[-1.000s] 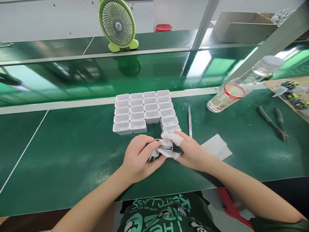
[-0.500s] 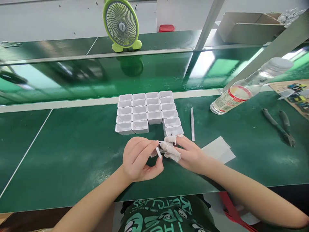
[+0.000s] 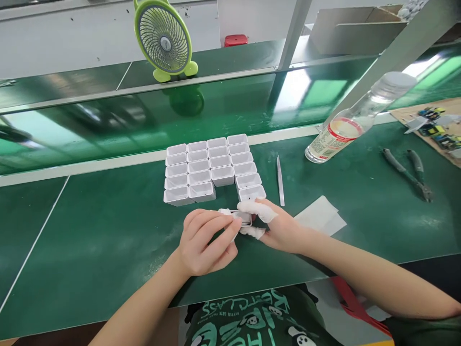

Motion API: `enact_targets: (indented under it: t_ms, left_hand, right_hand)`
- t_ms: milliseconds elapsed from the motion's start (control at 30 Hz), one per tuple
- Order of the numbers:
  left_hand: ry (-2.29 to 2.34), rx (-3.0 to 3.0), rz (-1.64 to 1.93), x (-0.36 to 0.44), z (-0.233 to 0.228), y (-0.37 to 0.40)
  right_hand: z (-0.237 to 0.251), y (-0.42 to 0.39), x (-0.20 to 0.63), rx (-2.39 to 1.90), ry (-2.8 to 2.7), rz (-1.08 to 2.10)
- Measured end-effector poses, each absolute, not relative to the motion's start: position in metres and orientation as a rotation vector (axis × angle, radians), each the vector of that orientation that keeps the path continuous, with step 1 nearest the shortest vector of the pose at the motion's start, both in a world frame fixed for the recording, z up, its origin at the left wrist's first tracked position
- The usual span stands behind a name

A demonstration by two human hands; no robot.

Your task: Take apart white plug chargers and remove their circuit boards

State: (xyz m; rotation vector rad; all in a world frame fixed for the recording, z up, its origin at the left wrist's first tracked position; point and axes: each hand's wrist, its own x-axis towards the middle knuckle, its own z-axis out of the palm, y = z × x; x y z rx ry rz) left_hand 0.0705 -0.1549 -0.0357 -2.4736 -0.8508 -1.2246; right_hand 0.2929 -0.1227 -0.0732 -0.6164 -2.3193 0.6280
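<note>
Between my hands, just in front of the box grid, is a small white box (image 3: 246, 219) with dark slivers along its edge. My right hand (image 3: 279, 225) grips its right side, with white wraps around several fingers. The curled fingers of my left hand (image 3: 209, 242) press together at the box's left end. Whatever sits between those fingertips is hidden. Beyond them, several white plastic boxes (image 3: 201, 191) stand in tight rows, with a gap in the front rows. Metal tweezers (image 3: 280, 181) lie right of the grid.
White paper sheets (image 3: 320, 218) lie by my right wrist. A clear bottle (image 3: 336, 137) stands at the back right, near pliers (image 3: 410, 175) and a board (image 3: 446, 108) bearing small parts. A green fan (image 3: 164, 44) and a cardboard box (image 3: 345, 36) are on the raised shelf.
My left fingers have moved onto the box's left end, and the white strip they pinched no longer shows. My right fingers have shifted around the box. The view has turned slightly.
</note>
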Motion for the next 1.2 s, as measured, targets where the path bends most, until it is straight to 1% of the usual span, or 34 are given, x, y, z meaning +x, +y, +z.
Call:
enact_targets:
  t_ms: [67, 133, 267, 367, 467, 567, 800, 900, 1033, 1200]
  left_hand:
    - [-0.848, -2.439, -1.202, 0.069, -0.035, -0.154]
    - [-0.853, -2.417, -1.188, 0.068, -0.036, -0.152]
    - [-0.845, -2.497, -1.160, 0.069, -0.040, -0.151]
    - [-0.902, -2.612, -1.181, 0.070, -0.043, -0.152]
    - [-1.007, -2.759, -1.235, 0.070, -0.046, -0.151]
    - [-1.131, -2.895, -1.292, 0.071, -0.046, -0.152]
    - [-1.519, -3.034, -1.623, 0.074, -0.041, -0.156]
    - [-1.720, -3.073, -1.627, 0.071, -0.038, -0.155]
    - [-1.845, -3.119, -1.628, 0.068, -0.037, -0.152]
    - [-1.918, -3.164, -1.704, 0.069, -0.040, -0.150]
  right_hand:
    - [-0.074, -0.122, 0.292, -0.645, -2.266, 0.724]
    - [-0.074, -0.122, 0.292, -0.635, -2.264, 0.720]
    - [-0.077, -0.120, 0.292, -0.602, -2.311, 0.612]
    - [-0.081, -0.120, 0.294, -0.529, -2.387, 0.473]
    - [-0.083, -0.121, 0.295, -0.491, -2.408, 0.408]
    - [-0.086, -0.122, 0.296, -0.491, -2.372, 0.429]
    - [-0.088, -0.122, 0.299, -0.515, -2.375, 0.481]
    - [-0.087, -0.121, 0.300, -0.499, -2.413, 0.440]
    - [-0.085, -0.121, 0.302, -0.513, -2.477, 0.393]
    - [-0.079, -0.124, 0.301, -0.563, -2.494, 0.469]
